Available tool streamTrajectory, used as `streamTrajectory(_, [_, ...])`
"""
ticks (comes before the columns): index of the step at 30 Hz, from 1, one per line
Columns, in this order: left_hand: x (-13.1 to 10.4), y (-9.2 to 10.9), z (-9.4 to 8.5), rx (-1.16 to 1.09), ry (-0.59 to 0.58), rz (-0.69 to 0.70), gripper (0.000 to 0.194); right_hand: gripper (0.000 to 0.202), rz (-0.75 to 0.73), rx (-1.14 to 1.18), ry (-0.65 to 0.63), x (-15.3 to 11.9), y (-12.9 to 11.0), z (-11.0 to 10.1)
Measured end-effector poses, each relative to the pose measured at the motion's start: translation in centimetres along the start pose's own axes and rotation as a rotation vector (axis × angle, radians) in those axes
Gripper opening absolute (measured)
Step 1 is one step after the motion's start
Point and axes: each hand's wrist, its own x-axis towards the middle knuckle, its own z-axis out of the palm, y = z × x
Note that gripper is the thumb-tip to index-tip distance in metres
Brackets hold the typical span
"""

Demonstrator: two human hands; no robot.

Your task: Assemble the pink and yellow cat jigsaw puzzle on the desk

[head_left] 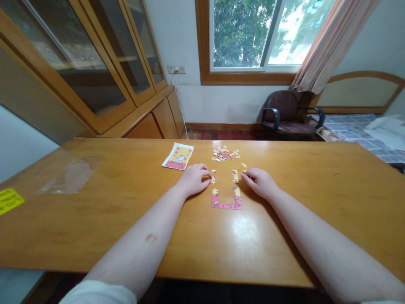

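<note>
At a wooden table [126, 211], the left hand [198, 179] is curling its fingers at left-edge puzzle pieces [214, 180], the right hand [258, 182] just right of right-edge pieces [235, 176]; whether either is pinching anything is unclear. A pink-and-yellow U-shaped section [227, 206] is lying nearer, a loose pile [222, 154] farther, a picture sheet [179, 157] far left.

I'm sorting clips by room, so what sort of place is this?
Probably a bedroom or study at home: a bed stands beyond the table, with an office chair and a glass-doored cabinet nearby.
</note>
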Motion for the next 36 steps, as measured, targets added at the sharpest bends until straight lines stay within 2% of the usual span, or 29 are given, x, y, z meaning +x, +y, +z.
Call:
streamTrajectory(8, [-0.07,-0.01,-0.09,0.005,0.002,0.015,0.016,0.034,0.008,0.006,-0.015,0.01,-0.04,-0.15])
streamTrajectory(14, [-0.17,0.01,0.00,0.013,-0.041,0.028,0.018,0.034,0.014,0.003,-0.020,0.03,-0.08,-0.16])
streamTrajectory(25, [-0.08,-0.11,0.06,0.001,-0.018,0.015,0.020,0.033,0.011,-0.003,-0.016,-0.03,0.15,0.01])
streamTrajectory(32, [-0.22,-0.37,0.29,0.027,-0.039,-0.019,0.044,0.032,0.009,-0.009,-0.026,0.08,-0.03,-0.10])
streamTrajectory(36, [-0.29,-0.54,0.50,0.059,-0.068,-0.062,0.048,0.026,-0.089,0.015,-0.076,0.34,-0.28,-0.27])
